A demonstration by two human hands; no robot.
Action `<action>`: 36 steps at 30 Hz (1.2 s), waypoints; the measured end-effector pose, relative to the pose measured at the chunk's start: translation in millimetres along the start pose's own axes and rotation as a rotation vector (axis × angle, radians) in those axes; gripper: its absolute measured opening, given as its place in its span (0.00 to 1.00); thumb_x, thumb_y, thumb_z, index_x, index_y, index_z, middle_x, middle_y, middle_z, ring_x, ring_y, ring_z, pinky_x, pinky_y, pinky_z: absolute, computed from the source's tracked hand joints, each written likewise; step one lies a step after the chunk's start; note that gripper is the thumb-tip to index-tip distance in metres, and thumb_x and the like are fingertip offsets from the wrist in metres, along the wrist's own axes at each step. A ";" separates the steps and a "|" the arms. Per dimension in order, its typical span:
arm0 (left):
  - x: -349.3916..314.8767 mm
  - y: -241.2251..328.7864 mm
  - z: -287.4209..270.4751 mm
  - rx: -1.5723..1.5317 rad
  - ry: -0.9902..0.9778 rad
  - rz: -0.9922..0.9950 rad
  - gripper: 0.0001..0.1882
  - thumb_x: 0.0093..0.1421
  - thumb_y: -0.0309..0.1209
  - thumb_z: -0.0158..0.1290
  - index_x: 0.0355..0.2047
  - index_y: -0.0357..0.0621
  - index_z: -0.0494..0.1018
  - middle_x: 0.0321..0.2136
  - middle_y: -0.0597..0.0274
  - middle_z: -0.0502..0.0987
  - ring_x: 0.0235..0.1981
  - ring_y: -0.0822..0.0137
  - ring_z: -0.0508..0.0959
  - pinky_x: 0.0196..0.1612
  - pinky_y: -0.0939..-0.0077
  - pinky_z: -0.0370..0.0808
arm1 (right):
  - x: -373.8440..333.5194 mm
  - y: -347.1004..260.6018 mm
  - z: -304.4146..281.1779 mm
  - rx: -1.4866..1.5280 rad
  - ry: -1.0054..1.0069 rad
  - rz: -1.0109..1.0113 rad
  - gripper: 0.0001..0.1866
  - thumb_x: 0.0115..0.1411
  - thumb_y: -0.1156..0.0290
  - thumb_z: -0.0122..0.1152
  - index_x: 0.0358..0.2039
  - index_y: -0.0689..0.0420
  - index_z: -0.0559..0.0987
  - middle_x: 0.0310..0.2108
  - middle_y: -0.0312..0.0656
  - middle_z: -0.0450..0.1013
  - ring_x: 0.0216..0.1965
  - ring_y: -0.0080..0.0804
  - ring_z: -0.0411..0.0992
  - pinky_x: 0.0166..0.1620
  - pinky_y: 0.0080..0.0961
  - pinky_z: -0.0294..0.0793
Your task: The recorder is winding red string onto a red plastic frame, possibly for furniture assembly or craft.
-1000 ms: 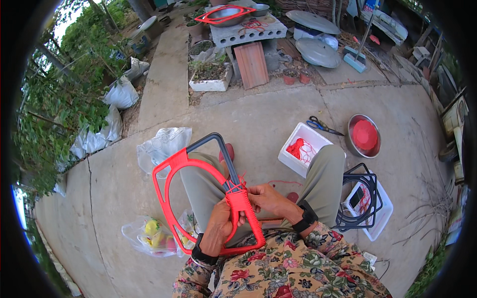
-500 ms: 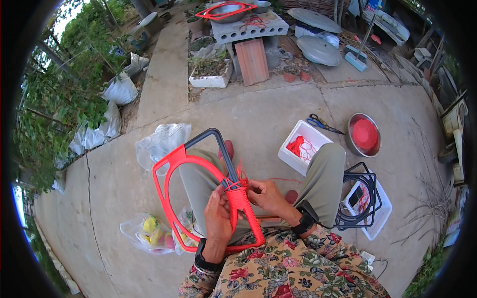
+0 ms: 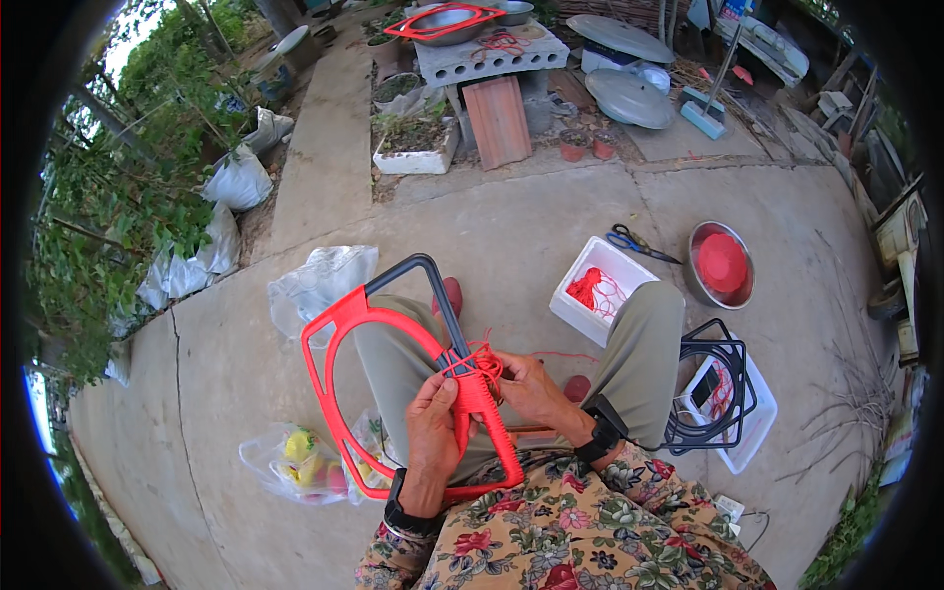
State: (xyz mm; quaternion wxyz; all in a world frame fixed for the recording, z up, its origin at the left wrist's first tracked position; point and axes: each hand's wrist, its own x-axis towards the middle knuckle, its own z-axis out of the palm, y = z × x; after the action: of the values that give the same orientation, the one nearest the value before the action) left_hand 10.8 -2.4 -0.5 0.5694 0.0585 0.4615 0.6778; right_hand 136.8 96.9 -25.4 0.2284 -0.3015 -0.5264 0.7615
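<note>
Across my lap lies a black frame (image 3: 425, 264) with a ring inside, most of it wrapped in red cord. My left hand (image 3: 433, 428) is closed on the wrapped bar of the frame, its thumb and fingertips close to the wrapping's upper end. Close beside it on the right, my right hand (image 3: 536, 391) pinches the red cord (image 3: 482, 362), which sits in loose loops over the bar. Some of its fingertips are hidden behind the loops. One corner of the frame is still bare black. A strand of cord runs right, toward a white foam box (image 3: 562, 310) holding a red cord bundle.
Scissors (image 3: 639, 243) and a metal bowl (image 3: 749, 285) with a red item lie ahead right. Unwrapped black frames (image 3: 749, 393) rest on a white tray (image 3: 762, 428) by my right knee. At left are a clear plastic bag (image 3: 329, 285) and a bag of yellow items (image 3: 295, 462).
The cord at the bar has opened into wider, looser loops. My right hand has shifted slightly, and my left fingertips have moved a little toward the loops. The frame stays almost in place.
</note>
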 end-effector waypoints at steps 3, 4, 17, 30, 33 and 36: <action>-1.2 1.3 0.9 -0.031 0.014 -0.004 0.11 0.64 0.31 0.49 0.44 0.40 0.69 0.30 0.59 0.78 0.21 0.68 0.77 0.16 0.78 0.71 | -2.8 -6.2 -7.0 -0.059 0.023 -0.040 0.12 0.61 0.72 0.56 0.45 0.60 0.76 0.30 0.29 0.73 0.31 0.13 0.67 0.34 0.17 0.69; -1.8 2.1 1.0 -0.039 0.027 -0.009 0.11 0.63 0.31 0.49 0.44 0.40 0.69 0.30 0.59 0.78 0.21 0.68 0.77 0.17 0.77 0.71 | -4.7 -8.1 -11.0 -0.090 0.034 -0.064 0.13 0.62 0.72 0.56 0.47 0.60 0.76 0.31 0.29 0.73 0.32 0.14 0.68 0.37 0.16 0.71; 2.7 2.6 -3.0 -0.051 0.041 -0.045 0.10 0.61 0.31 0.52 0.42 0.41 0.70 0.30 0.58 0.79 0.22 0.65 0.78 0.20 0.73 0.74 | -29.5 -25.5 -44.5 0.208 0.167 -0.368 0.12 0.62 0.72 0.55 0.45 0.60 0.76 0.50 0.45 0.70 0.48 0.32 0.70 0.52 0.34 0.69; 2.3 1.2 -1.7 -0.093 0.085 -0.020 0.08 0.60 0.28 0.54 0.39 0.40 0.72 0.27 0.56 0.79 0.20 0.62 0.78 0.18 0.72 0.75 | -16.2 -54.7 -40.9 0.776 -0.136 -0.307 0.11 0.65 0.62 0.50 0.41 0.56 0.68 0.24 0.35 0.62 0.23 0.26 0.63 0.32 0.30 0.68; 4.3 -0.2 -3.4 -0.103 0.083 0.002 0.08 0.59 0.28 0.54 0.39 0.40 0.72 0.28 0.56 0.79 0.22 0.63 0.79 0.19 0.71 0.75 | -22.3 -62.4 -46.3 0.696 -0.109 -0.284 0.11 0.65 0.61 0.50 0.38 0.55 0.67 0.21 0.34 0.59 0.20 0.23 0.58 0.28 0.26 0.65; 8.1 -1.5 -5.6 -0.068 0.119 0.063 0.09 0.59 0.27 0.55 0.39 0.39 0.72 0.31 0.57 0.79 0.27 0.65 0.79 0.27 0.71 0.78 | -26.7 -63.3 -51.9 0.650 -0.077 -0.234 0.10 0.65 0.62 0.50 0.36 0.55 0.66 0.20 0.33 0.58 0.19 0.22 0.58 0.25 0.24 0.63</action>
State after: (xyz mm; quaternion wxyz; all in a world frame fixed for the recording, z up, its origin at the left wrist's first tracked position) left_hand 5.7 1.1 -8.4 0.5210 0.0134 0.4693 0.7128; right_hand 194.1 135.2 26.2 0.3781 -0.1217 -0.2953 0.8689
